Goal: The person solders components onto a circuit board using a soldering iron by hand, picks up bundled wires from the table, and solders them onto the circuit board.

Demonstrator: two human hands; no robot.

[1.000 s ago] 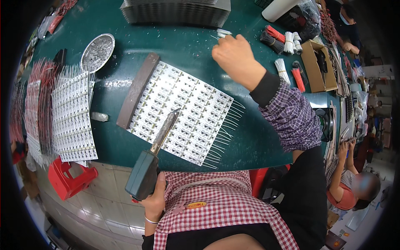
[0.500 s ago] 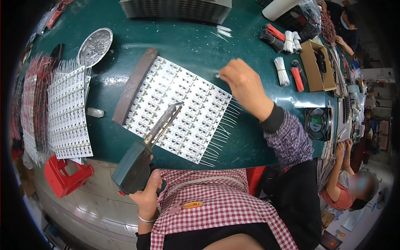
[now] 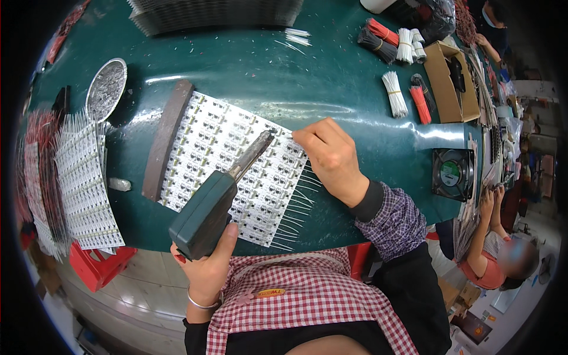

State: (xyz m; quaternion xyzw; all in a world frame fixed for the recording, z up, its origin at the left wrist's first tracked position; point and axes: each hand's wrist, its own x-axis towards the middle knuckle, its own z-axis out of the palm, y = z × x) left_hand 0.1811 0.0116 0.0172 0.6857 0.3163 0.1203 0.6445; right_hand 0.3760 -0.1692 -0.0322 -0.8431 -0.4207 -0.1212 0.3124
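Note:
My left hand (image 3: 208,269) is wrapped round the handle of a dark green soldering gun (image 3: 204,213). The gun's metal tip reaches over a white circuit board panel (image 3: 204,127), close to its upper right corner. At that corner my right hand (image 3: 332,157) has thumb and forefinger pinched together; what lies between the fingertips is too small to make out. Rows of small components cover the panel, and thin white wires (image 3: 289,222) stick out along its right edge. Against the panel's left edge lies a brown bar (image 3: 168,142).
Left of the bar are a metal dish (image 3: 107,89) of grey scraps and wired panels (image 3: 89,183). Wire bundles (image 3: 394,94), a cardboard box (image 3: 441,83) and a fan (image 3: 453,173) lie right. A stack of panels (image 3: 216,15) stands behind. Two other people are at the right.
My right hand has come down and left to the panel's corner. The soldering gun's tip has moved up and right toward those fingers. The whole view has shifted a little.

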